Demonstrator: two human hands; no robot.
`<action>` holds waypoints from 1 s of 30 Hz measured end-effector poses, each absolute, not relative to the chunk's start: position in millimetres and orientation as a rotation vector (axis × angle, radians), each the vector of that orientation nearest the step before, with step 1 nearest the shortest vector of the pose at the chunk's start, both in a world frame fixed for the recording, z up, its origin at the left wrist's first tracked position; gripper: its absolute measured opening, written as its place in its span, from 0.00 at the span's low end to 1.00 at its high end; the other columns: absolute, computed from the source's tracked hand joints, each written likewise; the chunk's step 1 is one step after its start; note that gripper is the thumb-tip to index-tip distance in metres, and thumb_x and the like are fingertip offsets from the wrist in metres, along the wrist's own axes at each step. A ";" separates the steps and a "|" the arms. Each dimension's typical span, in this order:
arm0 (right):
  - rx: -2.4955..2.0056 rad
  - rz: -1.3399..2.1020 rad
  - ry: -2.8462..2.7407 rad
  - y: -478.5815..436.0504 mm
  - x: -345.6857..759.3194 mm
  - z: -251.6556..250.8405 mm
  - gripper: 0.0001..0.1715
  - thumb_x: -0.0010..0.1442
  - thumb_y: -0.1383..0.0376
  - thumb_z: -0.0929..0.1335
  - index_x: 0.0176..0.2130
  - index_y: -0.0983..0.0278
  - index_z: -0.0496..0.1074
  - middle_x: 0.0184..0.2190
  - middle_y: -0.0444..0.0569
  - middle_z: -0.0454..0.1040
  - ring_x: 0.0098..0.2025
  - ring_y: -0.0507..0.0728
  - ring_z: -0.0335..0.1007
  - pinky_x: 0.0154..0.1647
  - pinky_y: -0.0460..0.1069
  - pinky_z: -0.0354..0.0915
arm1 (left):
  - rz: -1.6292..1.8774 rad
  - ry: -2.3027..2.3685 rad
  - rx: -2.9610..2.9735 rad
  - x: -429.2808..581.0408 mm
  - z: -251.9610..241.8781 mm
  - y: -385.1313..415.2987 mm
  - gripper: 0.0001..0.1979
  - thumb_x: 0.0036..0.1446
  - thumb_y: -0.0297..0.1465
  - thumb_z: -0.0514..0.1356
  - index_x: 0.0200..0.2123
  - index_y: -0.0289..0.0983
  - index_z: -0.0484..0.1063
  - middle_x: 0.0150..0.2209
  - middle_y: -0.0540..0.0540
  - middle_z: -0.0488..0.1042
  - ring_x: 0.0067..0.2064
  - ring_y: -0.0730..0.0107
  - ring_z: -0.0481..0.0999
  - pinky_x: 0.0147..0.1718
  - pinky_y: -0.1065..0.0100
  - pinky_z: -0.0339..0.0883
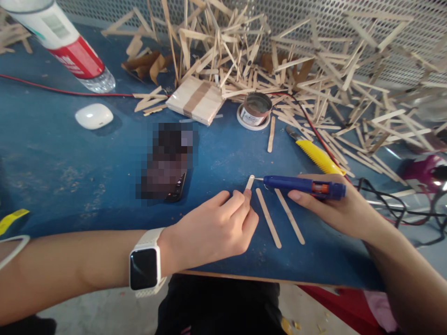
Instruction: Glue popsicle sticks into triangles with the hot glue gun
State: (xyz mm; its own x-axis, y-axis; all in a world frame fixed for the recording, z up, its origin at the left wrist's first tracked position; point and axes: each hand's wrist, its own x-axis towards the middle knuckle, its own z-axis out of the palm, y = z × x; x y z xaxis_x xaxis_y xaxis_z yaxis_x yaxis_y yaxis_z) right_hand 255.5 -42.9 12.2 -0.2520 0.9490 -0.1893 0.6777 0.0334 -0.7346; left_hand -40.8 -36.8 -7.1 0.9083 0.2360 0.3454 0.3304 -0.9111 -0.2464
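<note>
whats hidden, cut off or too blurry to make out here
All in the head view:
Phone: most of its upper face masked by a pixelated block.
Craft stick at the left hand: lower part hidden by that hand.
Water bottle: top cut off by the upper edge.
Round tin: label print too blurred to read.
Blue pen-shaped tool in the right hand: tip too small to tell whether it touches the stick.

Part-hidden stick (250, 182) under left hand (213, 225)
</note>
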 end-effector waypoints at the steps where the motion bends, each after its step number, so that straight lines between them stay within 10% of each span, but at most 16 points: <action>1: -1.644 1.055 -1.970 -42.8 254.8 12.8 0.30 0.72 0.41 0.71 0.30 0.60 0.73 0.24 0.42 0.65 0.26 0.52 0.57 0.24 0.49 0.56 | -0.448 -0.423 -2.772 -40.7 -7.2 -36.7 0.10 0.72 0.22 0.59 0.49 0.25 0.81 0.55 0.26 0.84 0.50 0.54 0.87 0.45 0.62 0.82; 30: -1.510 0.664 -2.172 -49.3 248.8 22.0 0.25 0.71 0.48 0.74 0.29 0.58 0.71 0.23 0.43 0.68 0.24 0.53 0.61 0.28 0.52 0.61 | -0.457 -0.428 -2.788 -39.1 -9.4 -36.6 0.09 0.72 0.22 0.59 0.48 0.26 0.80 0.56 0.26 0.84 0.49 0.54 0.87 0.45 0.61 0.81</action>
State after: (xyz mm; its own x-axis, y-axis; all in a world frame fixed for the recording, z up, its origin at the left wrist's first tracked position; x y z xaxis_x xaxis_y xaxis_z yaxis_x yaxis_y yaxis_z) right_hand 248.8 -49.3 22.0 -0.3285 0.9424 0.0626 0.7465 0.2997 -0.5941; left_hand -39.1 -36.6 -9.4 0.9060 0.2414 0.3477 0.3311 -0.9159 -0.2268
